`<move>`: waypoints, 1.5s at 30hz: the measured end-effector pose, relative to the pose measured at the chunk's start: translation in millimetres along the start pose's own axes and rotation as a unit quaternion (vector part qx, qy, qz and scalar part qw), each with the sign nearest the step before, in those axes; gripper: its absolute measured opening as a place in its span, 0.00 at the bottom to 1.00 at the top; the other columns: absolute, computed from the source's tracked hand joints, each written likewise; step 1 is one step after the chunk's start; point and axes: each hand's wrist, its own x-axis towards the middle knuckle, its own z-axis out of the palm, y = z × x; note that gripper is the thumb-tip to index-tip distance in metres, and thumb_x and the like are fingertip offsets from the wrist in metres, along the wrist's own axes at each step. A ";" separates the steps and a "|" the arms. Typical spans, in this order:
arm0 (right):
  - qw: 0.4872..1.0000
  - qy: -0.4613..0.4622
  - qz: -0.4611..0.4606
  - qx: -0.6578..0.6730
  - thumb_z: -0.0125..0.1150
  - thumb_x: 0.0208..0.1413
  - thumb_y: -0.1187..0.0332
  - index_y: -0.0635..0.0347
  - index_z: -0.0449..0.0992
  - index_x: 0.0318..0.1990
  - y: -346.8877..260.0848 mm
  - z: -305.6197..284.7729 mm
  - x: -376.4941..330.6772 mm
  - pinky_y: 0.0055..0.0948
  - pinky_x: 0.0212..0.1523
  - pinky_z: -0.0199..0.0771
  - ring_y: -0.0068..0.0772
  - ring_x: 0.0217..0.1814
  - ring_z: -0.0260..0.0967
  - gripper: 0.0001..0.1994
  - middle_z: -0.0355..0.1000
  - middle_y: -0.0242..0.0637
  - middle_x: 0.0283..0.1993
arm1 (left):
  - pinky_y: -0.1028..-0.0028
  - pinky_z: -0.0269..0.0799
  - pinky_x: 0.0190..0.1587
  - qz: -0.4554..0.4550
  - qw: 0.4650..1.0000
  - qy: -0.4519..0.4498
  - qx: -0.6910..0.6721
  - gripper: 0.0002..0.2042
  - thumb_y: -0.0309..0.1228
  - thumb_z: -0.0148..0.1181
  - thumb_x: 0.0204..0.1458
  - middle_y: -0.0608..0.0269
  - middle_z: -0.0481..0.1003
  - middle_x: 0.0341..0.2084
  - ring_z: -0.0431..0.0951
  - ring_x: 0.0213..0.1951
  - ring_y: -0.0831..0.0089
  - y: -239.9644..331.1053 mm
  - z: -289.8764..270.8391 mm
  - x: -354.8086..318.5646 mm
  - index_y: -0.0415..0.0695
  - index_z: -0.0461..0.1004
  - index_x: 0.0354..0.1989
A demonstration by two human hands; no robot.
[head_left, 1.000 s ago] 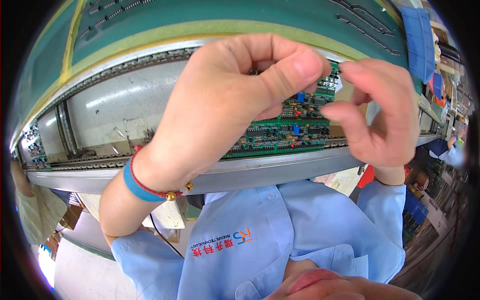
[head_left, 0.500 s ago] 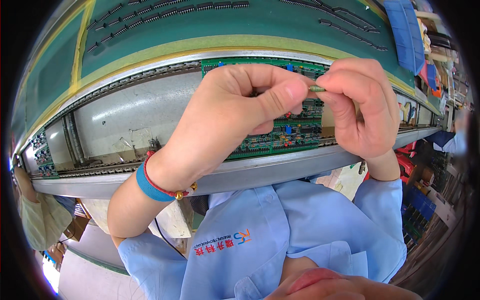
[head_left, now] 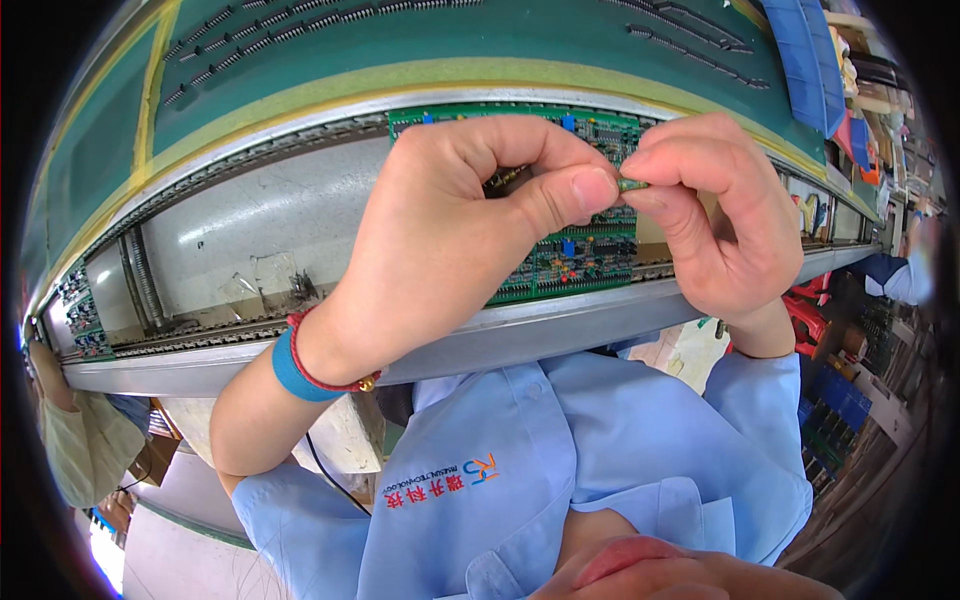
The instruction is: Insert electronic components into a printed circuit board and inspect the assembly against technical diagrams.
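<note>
A small green cylindrical component [head_left: 630, 185], possibly a resistor, sits between my two hands. My left hand [head_left: 450, 215] is closed, thumb and forefinger pinching at the component's left side. Inside its curled fingers shows a brassy, thin piece [head_left: 508, 180], too hidden to name. My right hand [head_left: 735, 220] pinches the component's right side between thumb and fingertips. Both hands hover over a green circuit board [head_left: 590, 262] populated with chips, blue blocks and small red parts. My left hand covers much of the board's middle.
The board rests on a metal-railed conveyor [head_left: 450, 345]. Beyond it lies a green work surface [head_left: 420, 55] with rows of black chips [head_left: 290, 35]. Blue bins [head_left: 805, 70] stand at the far right. More boards [head_left: 85, 315] and another person's arm [head_left: 50, 375] show at the left.
The view has shifted slightly, so the board and conveyor appear a little further left. My hands remain pinched together around the green component, with my left hand slightly turned.
</note>
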 end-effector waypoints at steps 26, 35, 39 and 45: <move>0.989 -0.102 -0.017 -0.103 0.61 0.30 0.75 0.61 0.76 0.30 1.0 25.2 -56.0 0.27 0.21 0.70 0.32 0.25 0.70 0.12 0.71 0.34 0.29 | 0.86 0.50 0.25 -0.092 0.991 0.025 -0.097 0.14 0.37 0.52 0.60 0.76 0.67 0.23 0.58 0.24 0.90 -12.5 -31.3 10.0 0.38 0.76 0.41; 0.972 -0.120 -0.087 -0.182 0.60 0.33 0.71 0.61 0.76 0.30 -1.2 24.9 -54.1 0.23 0.19 0.64 0.28 0.24 0.68 0.12 0.71 0.34 0.32 | 0.85 0.49 0.23 -0.089 0.992 0.018 -0.093 0.15 0.39 0.51 0.61 0.77 0.65 0.20 0.56 0.21 0.90 -8.1 -27.0 -13.8 0.38 0.76 0.41; 0.967 -0.152 -0.117 -0.170 0.61 0.33 0.70 0.61 0.76 0.30 0.2 23.8 -45.9 0.23 0.18 0.63 0.26 0.24 0.67 0.11 0.71 0.34 0.32 | 0.85 0.48 0.22 -0.087 0.992 0.016 -0.093 0.15 0.39 0.51 0.61 0.78 0.63 0.18 0.55 0.20 0.90 -11.3 -28.1 -12.3 0.38 0.76 0.41; 0.966 -0.191 -0.086 -0.154 0.61 0.33 0.71 0.62 0.78 0.31 0.6 15.8 -43.1 0.22 0.18 0.62 0.28 0.24 0.67 0.12 0.71 0.36 0.31 | 0.85 0.47 0.21 -0.083 0.992 -0.005 -0.093 0.16 0.40 0.51 0.61 0.78 0.62 0.16 0.54 0.19 0.90 -26.0 -36.3 19.4 0.38 0.76 0.42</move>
